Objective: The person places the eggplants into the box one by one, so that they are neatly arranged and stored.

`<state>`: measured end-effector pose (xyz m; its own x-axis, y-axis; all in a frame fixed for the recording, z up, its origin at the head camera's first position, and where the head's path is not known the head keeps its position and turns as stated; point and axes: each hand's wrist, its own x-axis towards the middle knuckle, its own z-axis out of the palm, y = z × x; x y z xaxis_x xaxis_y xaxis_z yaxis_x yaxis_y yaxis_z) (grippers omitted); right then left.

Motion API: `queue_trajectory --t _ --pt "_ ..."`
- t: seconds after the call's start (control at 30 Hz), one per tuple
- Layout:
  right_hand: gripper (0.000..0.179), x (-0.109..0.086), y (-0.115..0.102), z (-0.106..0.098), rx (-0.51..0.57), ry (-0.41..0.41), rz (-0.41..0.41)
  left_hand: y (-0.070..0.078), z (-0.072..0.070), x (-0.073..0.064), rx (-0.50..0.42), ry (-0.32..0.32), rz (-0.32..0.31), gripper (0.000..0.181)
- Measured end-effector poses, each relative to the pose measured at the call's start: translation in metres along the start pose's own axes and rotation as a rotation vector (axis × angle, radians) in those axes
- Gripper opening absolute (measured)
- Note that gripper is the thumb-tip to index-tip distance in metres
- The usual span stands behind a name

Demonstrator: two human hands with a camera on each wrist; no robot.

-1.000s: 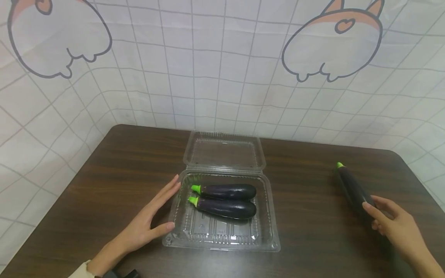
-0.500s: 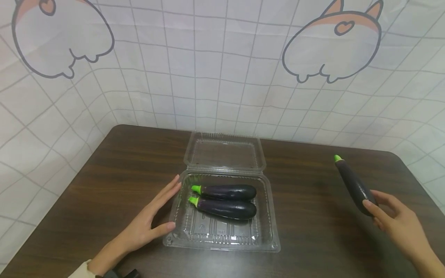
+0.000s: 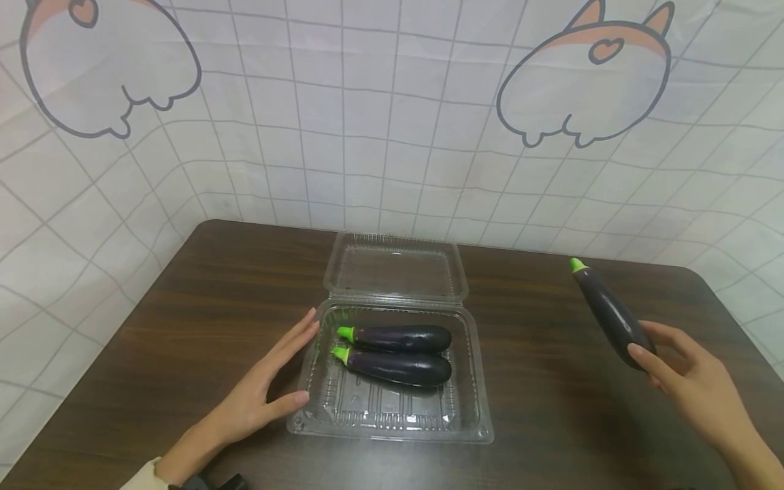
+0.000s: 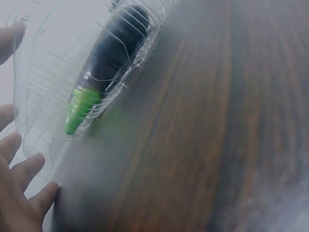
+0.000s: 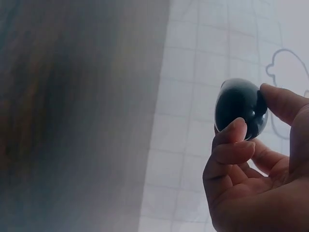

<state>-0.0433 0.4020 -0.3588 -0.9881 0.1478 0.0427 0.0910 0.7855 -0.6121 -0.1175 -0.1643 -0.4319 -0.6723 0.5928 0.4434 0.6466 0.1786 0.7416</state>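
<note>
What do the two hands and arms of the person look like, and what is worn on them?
Both the left hand and the right hand are bare, with no glove or ring visible. A pale cream sleeve ends near the left wrist, beside a dark object too cropped to identify. On the right forearm, no sleeve shows within the head view.

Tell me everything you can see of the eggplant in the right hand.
The eggplant is smooth and glossy, nearly black, with a bright green cap at its narrower end. The right hand grips its fatter end between thumb and fingers. Held above the table, right of the open clear box, it points its cap forward and leftward. Nothing else visibly touches it.
</note>
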Motion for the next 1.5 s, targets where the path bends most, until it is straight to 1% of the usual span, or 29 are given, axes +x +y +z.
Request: queue_trajectory --t 0.2,0.43,0.6,0.93,1.23,1.4,1.5 --pt "0.055 0.002 -0.015 0.001 0.013 -0.001 -0.047 0.000 0.000 0.000 -0.001 0.001 0.000 0.076" --pt "0.052 0.003 -0.032 0.003 0.041 -0.004 -0.079 -0.001 0.000 0.000 0.000 0.002 -0.003 0.076" --pt "0.052 0.003 -0.042 0.006 0.061 -0.008 -0.123 0.000 0.000 0.000 0.004 0.001 -0.005 0.076" --pt "0.050 0.003 -0.064 0.016 0.093 -0.018 -0.163 0.000 -0.001 0.000 0.008 0.003 -0.005 0.076" --pt "0.051 0.004 -0.081 0.024 0.077 -0.023 -0.256 0.000 -0.001 0.000 0.006 0.002 0.001 0.076" --pt "0.050 0.005 -0.092 0.029 0.094 -0.024 -0.285 0.000 -0.001 0.001 0.009 0.003 0.008 0.076" --pt "0.050 0.006 -0.097 0.033 0.112 -0.042 -0.313 0.000 -0.001 0.001 0.015 0.004 0.009 0.076"
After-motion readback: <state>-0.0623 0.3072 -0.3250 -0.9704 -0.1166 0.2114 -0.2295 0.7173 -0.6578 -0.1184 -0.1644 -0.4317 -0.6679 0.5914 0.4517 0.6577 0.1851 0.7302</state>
